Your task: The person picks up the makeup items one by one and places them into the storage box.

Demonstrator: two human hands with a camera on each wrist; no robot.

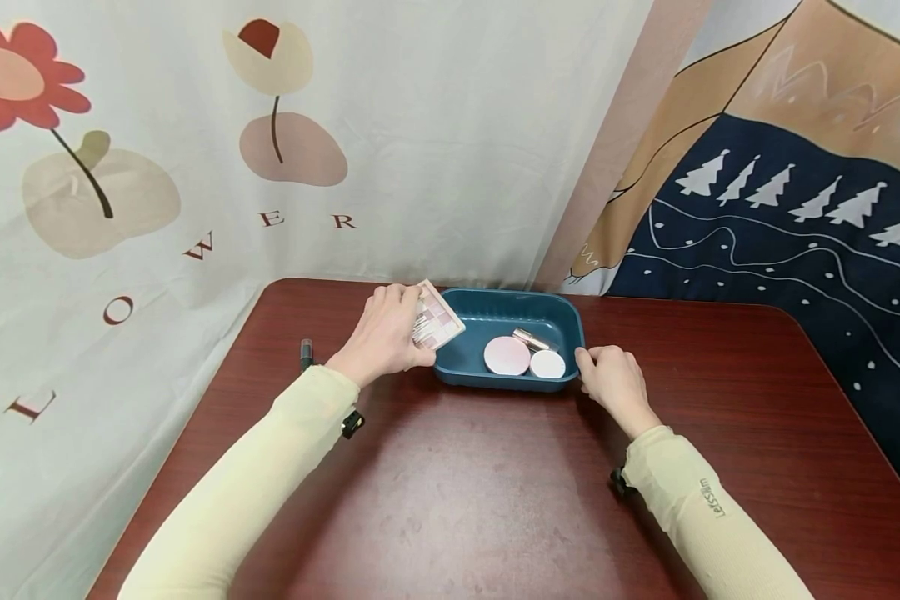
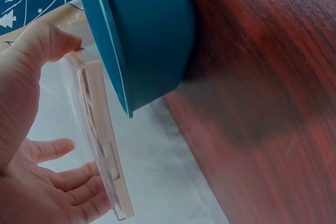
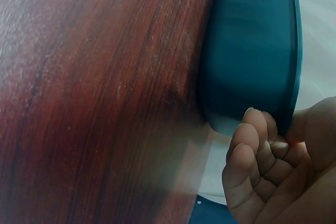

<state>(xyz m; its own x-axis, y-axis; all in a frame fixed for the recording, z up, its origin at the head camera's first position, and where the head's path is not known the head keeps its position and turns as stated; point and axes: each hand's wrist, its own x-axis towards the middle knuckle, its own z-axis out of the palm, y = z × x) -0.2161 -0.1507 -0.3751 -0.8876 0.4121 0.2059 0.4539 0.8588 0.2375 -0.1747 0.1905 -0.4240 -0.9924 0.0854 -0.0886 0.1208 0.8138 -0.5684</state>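
Observation:
My left hand grips an eyeshadow palette by its edges, thumb on one side and fingers on the other. The palette is tilted and overlaps the left end of a teal bin in the head view. In the left wrist view the palette shows edge-on beside the bin's wall. At the bin's front right corner, my right hand pinches the rim between thumb and curled fingers. Inside the bin lie a pink round compact, a smaller white round compact and a lipstick tube.
A small dark tube stands at the left of the reddish-brown table, behind the left forearm. Right behind the table's back edge hangs a printed curtain, with a dark blue patterned cloth on the right.

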